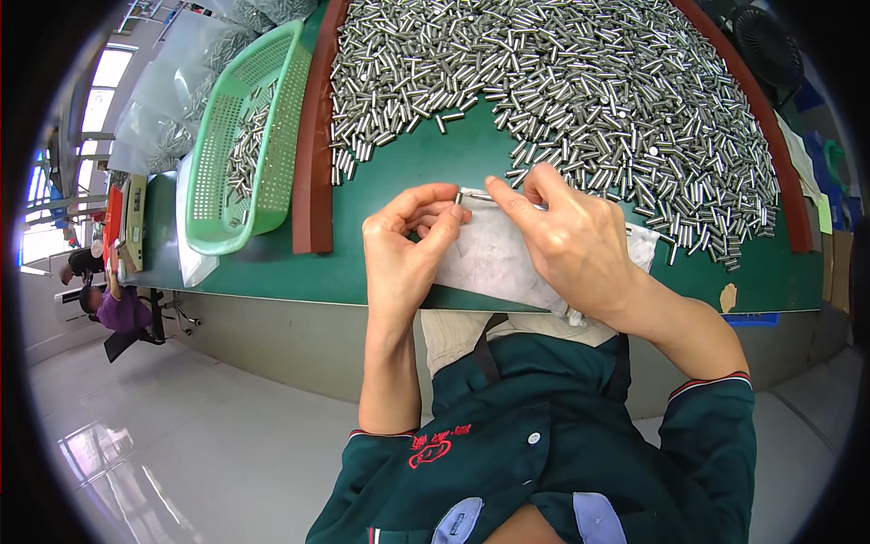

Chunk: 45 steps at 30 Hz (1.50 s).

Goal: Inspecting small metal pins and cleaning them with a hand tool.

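A white, smudged cloth lies at the table's near edge, under my hands. My left hand is closed at the fingertips, thumb and forefinger pinching the end of a small metal pin at the cloth's upper edge. Over the cloth, palm down, is my right hand. One of its fingers stretches toward the left fingertips, close to the pin, and the others bend; its palm side is hidden. Beyond both hands spreads a large heap of shiny metal pins on the green tabletop.
Dark red rails border the heap on the left and right. A green perforated basket with loose pins stands at left, near clear plastic bags of pins. A scale sits farther left. A person in purple sits beyond.
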Motion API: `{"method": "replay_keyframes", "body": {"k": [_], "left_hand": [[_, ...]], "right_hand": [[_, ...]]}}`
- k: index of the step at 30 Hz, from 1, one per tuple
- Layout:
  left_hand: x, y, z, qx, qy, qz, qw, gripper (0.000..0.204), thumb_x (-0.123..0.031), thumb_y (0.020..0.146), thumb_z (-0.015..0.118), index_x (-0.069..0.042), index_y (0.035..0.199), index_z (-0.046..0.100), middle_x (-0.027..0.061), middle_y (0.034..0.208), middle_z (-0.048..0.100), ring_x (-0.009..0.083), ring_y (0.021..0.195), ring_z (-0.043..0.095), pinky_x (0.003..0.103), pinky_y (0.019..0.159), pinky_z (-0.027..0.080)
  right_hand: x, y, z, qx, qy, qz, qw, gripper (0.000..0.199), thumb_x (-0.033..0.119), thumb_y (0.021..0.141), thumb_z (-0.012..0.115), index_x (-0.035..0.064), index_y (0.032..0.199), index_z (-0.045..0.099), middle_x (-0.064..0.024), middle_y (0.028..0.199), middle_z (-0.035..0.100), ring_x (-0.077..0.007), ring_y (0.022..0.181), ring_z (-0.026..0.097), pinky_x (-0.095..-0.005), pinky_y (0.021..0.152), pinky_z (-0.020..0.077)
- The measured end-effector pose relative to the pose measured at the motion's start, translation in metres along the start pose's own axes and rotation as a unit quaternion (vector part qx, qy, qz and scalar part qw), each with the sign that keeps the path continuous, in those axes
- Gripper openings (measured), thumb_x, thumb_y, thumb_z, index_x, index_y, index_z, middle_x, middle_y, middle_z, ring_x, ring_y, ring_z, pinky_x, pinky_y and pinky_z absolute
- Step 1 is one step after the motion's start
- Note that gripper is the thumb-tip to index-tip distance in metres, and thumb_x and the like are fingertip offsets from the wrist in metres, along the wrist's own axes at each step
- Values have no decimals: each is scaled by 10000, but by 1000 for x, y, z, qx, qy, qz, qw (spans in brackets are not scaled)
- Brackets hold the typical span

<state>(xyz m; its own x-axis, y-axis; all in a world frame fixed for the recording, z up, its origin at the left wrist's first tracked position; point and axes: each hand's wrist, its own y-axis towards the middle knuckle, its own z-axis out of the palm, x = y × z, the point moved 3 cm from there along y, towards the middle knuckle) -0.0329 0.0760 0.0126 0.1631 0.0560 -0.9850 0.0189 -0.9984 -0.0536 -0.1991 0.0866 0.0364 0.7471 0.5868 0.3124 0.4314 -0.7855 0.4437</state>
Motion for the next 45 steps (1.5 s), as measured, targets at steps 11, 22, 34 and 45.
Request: {"method": "replay_keyframes", "body": {"k": [11,22,34,45], "left_hand": [[1,1,1,14,0,-14,1000,152,-1,779,572,59,916,598,74,743,656,62,642,578,176,574,414],[3,0,4,-4,21,6,1000,130,-5,776,575,53,889,601,67,728,656,55,632,577,169,551,395],[2,1,8,-22,55,5,998,151,-7,757,564,66,882,607,74,707,655,48,604,568,164,503,380],[1,2,9,-22,49,-5,999,152,-4,758,553,72,880,603,75,698,652,40,591,551,160,506,381]], "right_hand": [[1,0,1,-4,-3,-1,1000,327,54,677,571,44,1001,608,-75,769,500,-160,553,592,-280,431,479],[0,-2,2,-2,-15,-3,1000,327,70,663,575,40,986,608,-71,778,505,-152,517,582,-269,429,467],[-1,-5,4,-1,-36,-8,999,325,78,657,576,42,979,608,-69,797,506,-141,492,568,-261,427,463],[-1,-3,2,-15,-23,-3,1000,335,77,644,582,46,977,607,-71,793,511,-142,499,571,-262,416,461]]}}
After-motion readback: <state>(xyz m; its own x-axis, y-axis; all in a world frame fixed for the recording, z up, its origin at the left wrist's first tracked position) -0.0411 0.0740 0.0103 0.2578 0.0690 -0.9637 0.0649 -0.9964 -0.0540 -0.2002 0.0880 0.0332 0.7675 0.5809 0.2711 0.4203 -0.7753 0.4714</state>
